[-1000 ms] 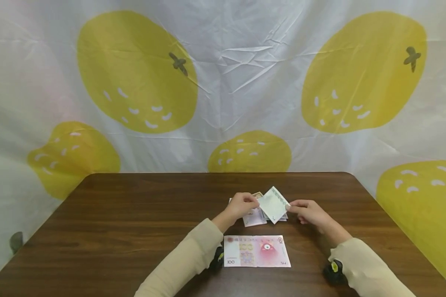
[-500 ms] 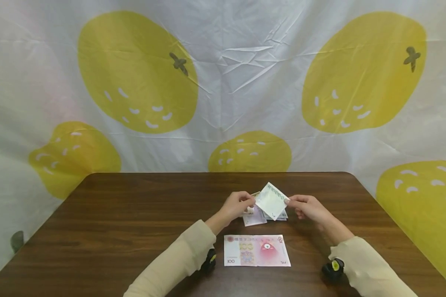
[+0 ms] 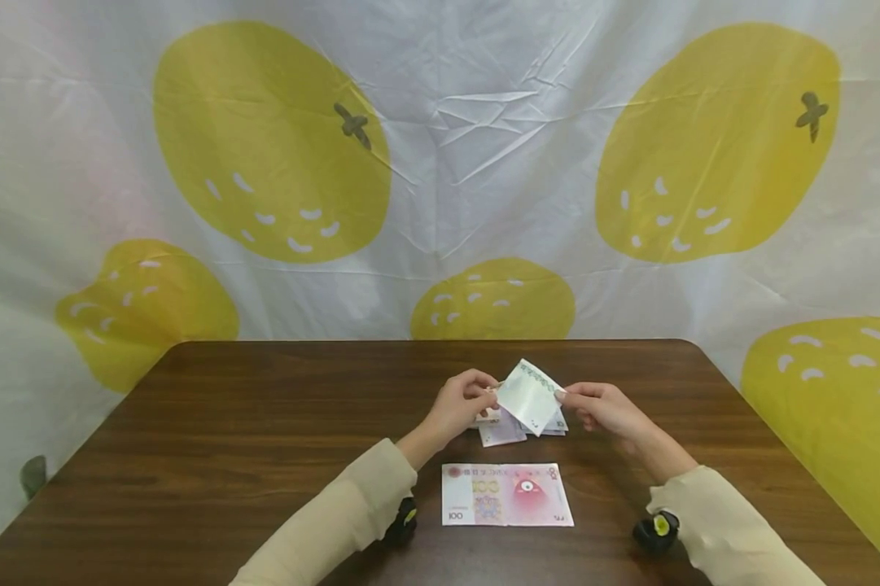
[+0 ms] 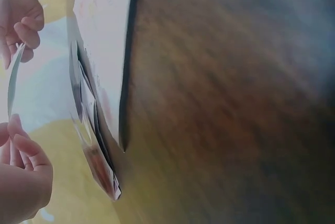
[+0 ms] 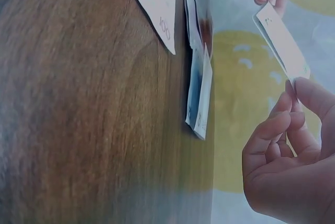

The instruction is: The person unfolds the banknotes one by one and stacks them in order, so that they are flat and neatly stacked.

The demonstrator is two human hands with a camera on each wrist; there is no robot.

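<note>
A pale folded banknote [image 3: 529, 397] with a green pattern along one edge is held up over the far part of the table. At its left corner the left hand [image 3: 457, 405] pinches it; at its right corner the right hand [image 3: 606, 411] pinches it between thumb and fingers. Behind and beneath it lies a loose pile of folded banknotes [image 3: 502, 433], partly covered by the held note. In the right wrist view the held banknote [image 5: 280, 38] stretches between both hands, its folded layers slightly apart.
A pink 100 banknote [image 3: 509, 495] lies flat on the brown wooden table [image 3: 264, 456], nearer than the pile. A white curtain [image 3: 440, 163] with yellow fruit prints hangs behind the table's far edge. Each wrist wears a black camera.
The held banknote has shifted left and slightly upward. My left hand and forearm have moved left, and my right hand has risen a little with the note. The pink banknote stays put.
</note>
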